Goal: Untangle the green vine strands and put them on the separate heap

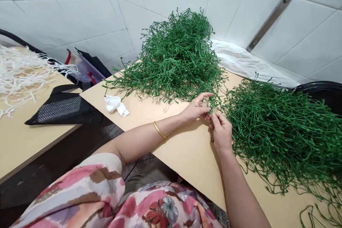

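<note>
Both hands meet over the tan tabletop (187, 153), between two heaps of thin green cords with small knobbed ends. My left hand (194, 109) pinches a green cord (210, 106) between thumb and fingers, its index finger stretched out above. Close beside it, my right hand (222, 128) has thumb and fingertips closed on the same small bit of cord, and a dark end hangs below. The larger heap (179, 57) rises behind my hands against the wall. Right of my right hand spreads the second heap (283, 124). Fingers partly hide the held cord.
A crumpled white tissue (115, 104) lies near the table's left edge. On a separate table at left are white strands (21, 74) and a black mesh-panelled item (60, 108). White cloth or plastic (240, 58) lies along the tiled wall, below a metal bracket (268, 23).
</note>
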Motion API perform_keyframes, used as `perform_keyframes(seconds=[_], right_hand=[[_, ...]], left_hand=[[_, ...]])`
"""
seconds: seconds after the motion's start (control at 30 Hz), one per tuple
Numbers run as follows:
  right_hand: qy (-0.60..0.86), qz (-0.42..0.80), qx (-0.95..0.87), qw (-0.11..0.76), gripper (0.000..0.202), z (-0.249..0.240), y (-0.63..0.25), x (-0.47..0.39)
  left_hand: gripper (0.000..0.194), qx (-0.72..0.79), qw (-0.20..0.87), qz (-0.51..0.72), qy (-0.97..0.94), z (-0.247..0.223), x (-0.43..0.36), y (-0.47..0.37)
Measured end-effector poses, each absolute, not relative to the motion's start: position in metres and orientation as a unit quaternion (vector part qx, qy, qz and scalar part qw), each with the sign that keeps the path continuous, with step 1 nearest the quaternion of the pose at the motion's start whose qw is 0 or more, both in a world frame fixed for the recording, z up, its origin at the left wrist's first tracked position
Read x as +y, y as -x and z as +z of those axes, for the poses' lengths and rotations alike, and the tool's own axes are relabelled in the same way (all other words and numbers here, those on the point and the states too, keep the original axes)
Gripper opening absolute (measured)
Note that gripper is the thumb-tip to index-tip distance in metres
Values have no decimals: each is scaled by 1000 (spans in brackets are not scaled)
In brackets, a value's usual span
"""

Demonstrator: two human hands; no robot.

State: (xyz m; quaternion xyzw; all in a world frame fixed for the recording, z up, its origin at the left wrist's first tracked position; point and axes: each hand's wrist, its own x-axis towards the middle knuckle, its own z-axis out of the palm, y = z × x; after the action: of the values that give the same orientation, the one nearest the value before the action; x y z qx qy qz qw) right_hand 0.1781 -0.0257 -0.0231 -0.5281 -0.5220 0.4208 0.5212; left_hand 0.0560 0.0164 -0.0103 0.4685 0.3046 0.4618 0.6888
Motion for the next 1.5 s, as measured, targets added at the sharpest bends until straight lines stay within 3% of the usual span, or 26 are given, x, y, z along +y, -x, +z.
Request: perform_keyframes(seconds=[0.13, 0.33, 0.6, 0.8, 0.93, 1.17, 1.5], right_hand=[[517, 491, -447, 540, 24, -16, -176, -28], [517, 503, -463, 514, 23, -13, -181, -27], [572, 341, -528, 527, 15, -11, -188, -26], [567, 329, -485, 579, 17, -16, -197, -19], [560, 355, -452, 597, 19, -18, -202, -16], [572, 321, -532, 536, 16, -18, -206, -17], [589, 248, -607, 473, 15, -17, -202, -19]], left_hand=[[50, 332, 666, 467, -477, -11, 15, -58], [29, 332, 641, 468, -511, -14, 11, -62], [4, 397, 599, 439, -539, -17, 11, -66], [32, 371, 547, 352, -663, -18, 4, -61], [33, 367, 512, 298, -718, -16, -3, -59], [21, 417, 267, 468, -732, -11, 1, -57], [17, 381, 67, 521, -761, -5, -2, -54]])
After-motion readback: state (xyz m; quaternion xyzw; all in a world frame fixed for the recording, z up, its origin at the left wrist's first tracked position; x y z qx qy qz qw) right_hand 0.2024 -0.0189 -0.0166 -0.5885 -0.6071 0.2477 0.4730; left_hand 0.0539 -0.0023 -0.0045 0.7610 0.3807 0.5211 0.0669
